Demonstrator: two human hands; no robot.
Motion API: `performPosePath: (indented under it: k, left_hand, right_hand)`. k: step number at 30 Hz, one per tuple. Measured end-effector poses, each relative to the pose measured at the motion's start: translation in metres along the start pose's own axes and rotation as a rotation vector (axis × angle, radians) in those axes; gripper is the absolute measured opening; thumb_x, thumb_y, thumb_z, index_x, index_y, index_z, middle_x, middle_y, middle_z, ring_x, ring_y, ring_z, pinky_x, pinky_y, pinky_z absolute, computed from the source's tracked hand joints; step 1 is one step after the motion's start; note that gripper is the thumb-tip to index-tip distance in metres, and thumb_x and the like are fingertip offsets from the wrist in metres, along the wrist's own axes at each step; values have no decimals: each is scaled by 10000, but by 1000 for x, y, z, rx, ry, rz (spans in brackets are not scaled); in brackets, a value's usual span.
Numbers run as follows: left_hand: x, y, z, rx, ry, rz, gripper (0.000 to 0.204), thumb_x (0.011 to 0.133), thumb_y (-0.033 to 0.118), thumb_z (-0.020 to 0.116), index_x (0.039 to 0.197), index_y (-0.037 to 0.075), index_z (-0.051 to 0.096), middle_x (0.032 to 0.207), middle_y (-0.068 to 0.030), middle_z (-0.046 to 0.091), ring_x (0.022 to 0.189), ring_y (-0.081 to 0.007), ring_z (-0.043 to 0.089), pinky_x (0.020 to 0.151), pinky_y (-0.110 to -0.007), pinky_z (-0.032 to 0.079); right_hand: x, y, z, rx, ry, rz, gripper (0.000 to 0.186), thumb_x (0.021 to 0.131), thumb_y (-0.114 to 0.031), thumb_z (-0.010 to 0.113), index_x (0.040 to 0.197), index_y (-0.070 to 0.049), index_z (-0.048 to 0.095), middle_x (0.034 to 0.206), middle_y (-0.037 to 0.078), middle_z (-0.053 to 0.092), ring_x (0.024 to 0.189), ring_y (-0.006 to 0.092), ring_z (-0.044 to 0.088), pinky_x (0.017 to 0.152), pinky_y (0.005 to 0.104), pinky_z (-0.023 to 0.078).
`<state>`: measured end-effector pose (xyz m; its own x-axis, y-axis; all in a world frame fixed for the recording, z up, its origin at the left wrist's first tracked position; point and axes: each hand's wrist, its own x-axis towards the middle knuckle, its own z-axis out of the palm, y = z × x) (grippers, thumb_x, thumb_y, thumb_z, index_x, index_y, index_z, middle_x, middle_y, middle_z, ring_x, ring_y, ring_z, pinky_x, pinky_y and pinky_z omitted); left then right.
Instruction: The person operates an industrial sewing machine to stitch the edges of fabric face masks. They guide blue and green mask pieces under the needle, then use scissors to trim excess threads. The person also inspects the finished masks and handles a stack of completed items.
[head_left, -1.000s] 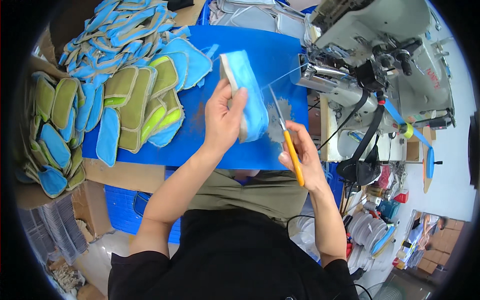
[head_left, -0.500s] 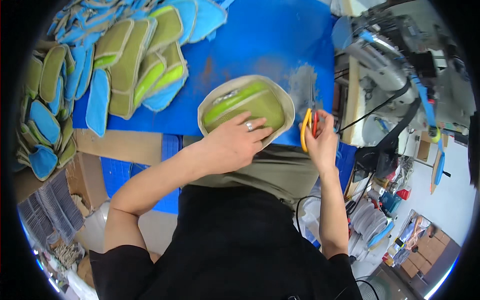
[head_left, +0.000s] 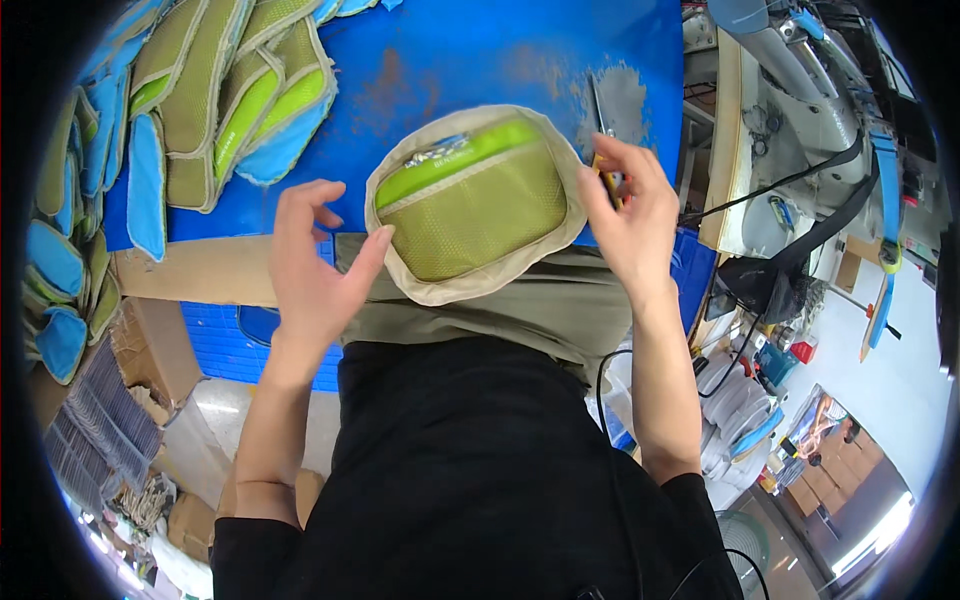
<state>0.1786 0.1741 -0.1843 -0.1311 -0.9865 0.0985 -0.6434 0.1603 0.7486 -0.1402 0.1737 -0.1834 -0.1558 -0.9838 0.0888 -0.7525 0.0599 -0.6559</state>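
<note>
Far left: green-and-blue pieces piled on bench. Left hand: fingers spread, gripping nothing; thumb at pouch's left rim, contact unclear. Pouch: across bench's near edge, apparently already joined, beige-rimmed; remaining work unclear. Right hand: fingers part-curled beside right rim, over scissors; hold cannot be told.

Left hand loosely spread, thumb apart; right hand curled; 2 forearms extended forward.
</note>
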Motion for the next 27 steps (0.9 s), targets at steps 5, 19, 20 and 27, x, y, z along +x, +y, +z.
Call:
performPosePath:
  k: [5,19,20,27]
  left_hand:
    - [-2,0,8,39,-219,-179,525,825,130,798,1303,23,608,990,-97,683,799,-182,637,680,-298,502]
    - [-3,-29,8,-430,-65,-276,374,893,-29,623,1266,-14,649,1128,-52,706,1012,-84,639,846,-244,521]
    - [-2,-28,7,-411,-38,-232,373,883,-29,618,1253,-12,659,1110,-53,713,981,-75,645,816,-242,531]
    - [-2,-3,-7,-599,-89,-379,379,895,-73,610,1272,-34,635,1129,-66,676,1079,-112,615,941,-253,488]
  right_hand:
    - [24,-2,24,-44,-95,13,353,829,-125,695,1147,28,709,998,236,741,881,397,722,823,436,567]
    - [7,-16,14,232,5,122,347,847,-53,687,1191,-10,714,940,148,763,838,185,734,771,310,567]
    - [7,-17,9,200,15,117,352,855,-36,683,1205,-11,708,960,142,763,844,168,724,782,305,565]
    - [-6,-31,-13,395,-9,221,327,947,37,642,1274,42,648,1057,78,711,931,96,651,848,233,510]
